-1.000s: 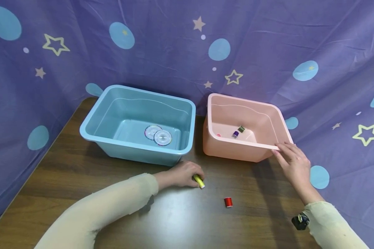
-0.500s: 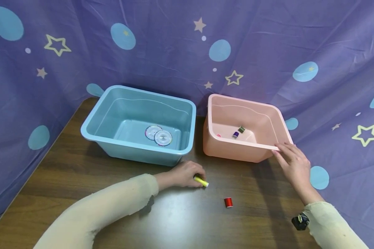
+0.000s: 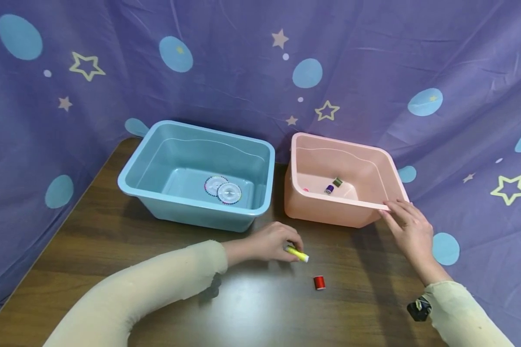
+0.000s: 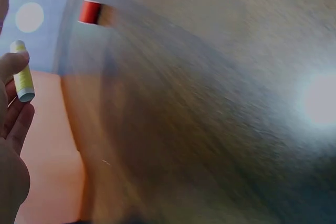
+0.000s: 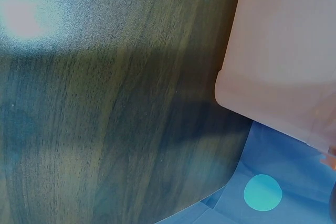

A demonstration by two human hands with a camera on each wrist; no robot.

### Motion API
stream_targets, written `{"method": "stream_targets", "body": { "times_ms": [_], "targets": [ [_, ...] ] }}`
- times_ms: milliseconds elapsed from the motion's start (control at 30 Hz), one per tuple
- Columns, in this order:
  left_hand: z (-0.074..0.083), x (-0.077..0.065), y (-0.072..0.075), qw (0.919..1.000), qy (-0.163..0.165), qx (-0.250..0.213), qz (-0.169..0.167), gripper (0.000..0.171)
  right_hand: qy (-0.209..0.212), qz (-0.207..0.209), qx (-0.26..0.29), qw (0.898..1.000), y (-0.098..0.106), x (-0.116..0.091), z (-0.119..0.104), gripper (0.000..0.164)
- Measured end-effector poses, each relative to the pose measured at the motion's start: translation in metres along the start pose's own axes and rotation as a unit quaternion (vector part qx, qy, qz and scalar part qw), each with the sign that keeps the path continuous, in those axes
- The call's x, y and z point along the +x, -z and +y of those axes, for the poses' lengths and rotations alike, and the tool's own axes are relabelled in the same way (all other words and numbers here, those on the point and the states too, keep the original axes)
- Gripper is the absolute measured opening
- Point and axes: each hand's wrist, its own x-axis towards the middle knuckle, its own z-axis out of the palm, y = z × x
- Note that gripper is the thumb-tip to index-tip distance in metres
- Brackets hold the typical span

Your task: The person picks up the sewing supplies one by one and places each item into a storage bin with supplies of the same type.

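Note:
My left hand [image 3: 274,241] pinches a yellow thread spool [image 3: 297,254] between thumb and fingers, above the table in front of the two tubs. In the left wrist view that slim yellow spool [image 4: 23,80] shows white ends. A short red thread spool [image 3: 319,283] stands on the table, nearer the front and to the right of this hand. At the right, my right hand [image 3: 410,233] grips the near right corner of the pink tub [image 3: 330,212], fingers over the rim and thumb outside. Inside that tub lie a purple spool [image 3: 329,189] and a green spool [image 3: 337,182].
A blue tub [image 3: 191,212] stands at the back left, with two round pin wheels [image 3: 228,193] on its floor. A small pink item [image 3: 306,190] shows partly inside the pink tub. Behind the wooden table [image 3: 252,313] hangs a purple patterned cloth [image 3: 234,62].
My left hand has moved right with the yellow spool, which now sticks out further from the fingers. My right hand keeps its grip on the pink tub's rim.

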Motion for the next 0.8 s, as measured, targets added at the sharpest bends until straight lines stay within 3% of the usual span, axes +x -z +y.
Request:
{"method": "stream_targets", "body": {
  "times_ms": [467, 800],
  "targets": [
    [0.045, 0.024, 0.020, 0.9987, -0.030, 0.041, 0.000, 0.014, 0.009, 0.010, 0.002, 1.000, 0.000, -0.001, 0.001, 0.036],
    [0.064, 0.026, 0.042, 0.9989, -0.023, 0.038, 0.014, 0.015, 0.003, 0.007, 0.009, 1.000, 0.000, -0.003, 0.002, 0.037]
  ]
}}
